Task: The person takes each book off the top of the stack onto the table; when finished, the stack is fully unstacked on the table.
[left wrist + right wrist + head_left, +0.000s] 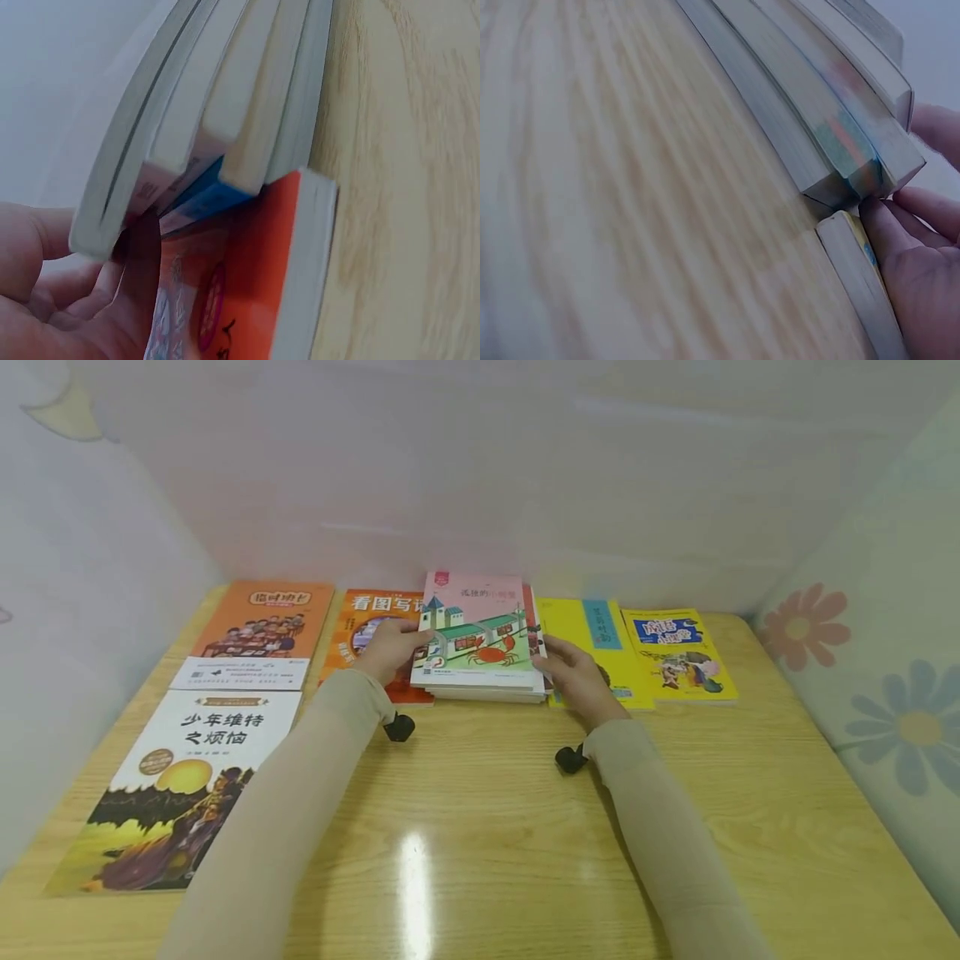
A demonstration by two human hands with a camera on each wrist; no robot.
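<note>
Stack of books (pixel 480 639): at the far middle of the wooden table (pixel 487 827), pink crab cover on top, four or five volumes.
Left hand (pixel 390 647): holds the left edge of the stack, thumb on the cover, fingers curled under it.
Right hand (pixel 577 677): fingers curled against the right edge of the stack.
Left of the stack: orange book (pixel 375 639), partly under it; further left an orange-brown book (pixel 258 631) and a moon-cover book (pixel 187 785).
Right of the stack: two yellow books (pixel 637 647).
</note>
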